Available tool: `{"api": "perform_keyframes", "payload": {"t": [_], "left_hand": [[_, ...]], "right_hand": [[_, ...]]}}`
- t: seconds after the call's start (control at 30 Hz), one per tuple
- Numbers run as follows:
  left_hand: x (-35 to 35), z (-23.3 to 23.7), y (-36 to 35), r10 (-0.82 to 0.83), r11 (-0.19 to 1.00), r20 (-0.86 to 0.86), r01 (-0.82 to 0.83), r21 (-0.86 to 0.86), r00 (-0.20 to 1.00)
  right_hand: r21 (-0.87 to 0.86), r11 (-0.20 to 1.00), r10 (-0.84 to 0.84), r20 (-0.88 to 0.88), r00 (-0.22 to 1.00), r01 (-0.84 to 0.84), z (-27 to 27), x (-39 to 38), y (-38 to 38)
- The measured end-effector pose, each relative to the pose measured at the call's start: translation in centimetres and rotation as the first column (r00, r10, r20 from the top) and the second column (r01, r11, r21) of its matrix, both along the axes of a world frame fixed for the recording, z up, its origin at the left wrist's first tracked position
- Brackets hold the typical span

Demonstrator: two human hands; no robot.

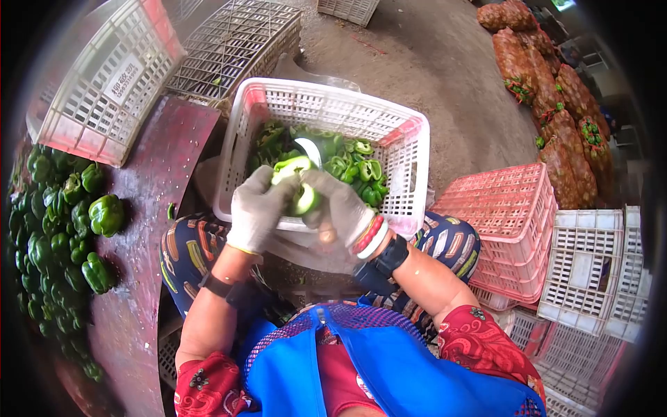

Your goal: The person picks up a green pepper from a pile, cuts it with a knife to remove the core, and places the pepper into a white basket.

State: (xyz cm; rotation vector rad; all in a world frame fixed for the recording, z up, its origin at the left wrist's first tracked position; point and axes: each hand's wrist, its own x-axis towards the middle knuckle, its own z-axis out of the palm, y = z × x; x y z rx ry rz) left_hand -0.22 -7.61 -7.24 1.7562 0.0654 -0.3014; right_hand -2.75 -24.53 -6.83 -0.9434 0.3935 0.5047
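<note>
Both my hands wear pale work gloves and meet above the near side of a white plastic crate [333, 97]. My left hand [254, 208] is closed around a cut green bell pepper [292, 167], its pale inside showing. A knife with a curved blade [310, 150] is gripped in my right hand [342, 207]; what looks like its handle end shows below the fist. The blade sticks up beside the pepper, and blur hides exactly where they touch. Cut green pepper pieces [351, 163] lie in the crate beneath.
Whole green bell peppers [52, 236] are heaped on a reddish board [135, 278] at my left, beside a tilted white crate [104, 83]. Pink crates [497, 208] and white crates [580, 260] stand at right. Filled net sacks [556, 104] line the far right.
</note>
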Motion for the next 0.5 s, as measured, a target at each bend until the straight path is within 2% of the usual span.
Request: {"api": "perform_keyframes", "payload": {"t": [0.03,0.07,0.13,0.2,0.23,0.27,0.3,0.33,0.37,0.4,0.43,0.5], "left_hand": [[0.5,2.5,0.5,-0.012,0.925,-0.328,-0.114,-0.363,0.945],[0.6,1.3,1.6,-0.028,0.986,0.056,0.037,-0.165,0.998],[-0.6,4.0,3.8,0.002,0.879,-0.129,-0.063,-0.473,0.992],[-2.9,6.4,8.4,-0.063,0.769,-0.215,-0.09,-0.633,0.974],[-4.6,8.0,11.0,0.043,0.944,0.014,-0.036,-0.327,0.999],[-6.6,9.7,15.1,-0.01,0.951,-0.084,-0.017,-0.31,0.996],[-8.7,11.7,18.6,-0.046,0.957,-0.182,-0.009,-0.289,0.982],[-10.3,13.3,20.3,-0.003,1.0,-0.372,0.0,-0.008,0.928],[-11.5,14.7,21.6,0.088,0.967,-0.549,0.061,0.246,0.831],[-12.5,14.1,23.4,0.057,0.777,-0.725,0.425,0.463,0.687],[-13.1,13.8,24.6,-0.026,0.491,-0.785,0.692,0.53,0.619],[-11.9,13.5,25.8,0.062,0.361,-0.743,0.679,0.639,0.666]], "right_hand": [[0.077,0.997,-0.012,0.01,1.0,0.011,-0.6,0.2,-0.2],[0.155,0.988,-0.023,0.016,1.0,0.02,-1.1,0.3,-0.4],[0.244,0.969,-0.048,0.039,0.998,0.037,-1.5,0.5,-0.9],[-0.082,0.997,-0.007,0.071,0.997,0.013,-1.2,0.8,-1.8],[-0.244,0.97,0.021,0.066,0.998,-0.004,-1.0,0.8,-2.3],[-0.485,0.871,0.088,0.001,0.996,-0.077,-1.1,1.1,-2.1],[-0.506,0.861,0.092,0.035,0.995,-0.062,-1.1,1.3,-2.3],[-0.556,0.83,0.062,0.005,0.998,-0.049,-3.6,1.5,-3.3],[-0.413,0.909,-0.11,-0.093,0.99,0.063,-6.1,2.1,-3.8],[-0.328,0.943,-0.089,-0.115,0.989,0.047,-5.7,2.3,-4.0],[-0.256,0.966,-0.081,-0.137,0.987,0.044,-4.7,2.3,-4.2],[-0.163,0.978,-0.16,-0.216,0.963,0.126,-4.7,2.5,-4.0]]}}
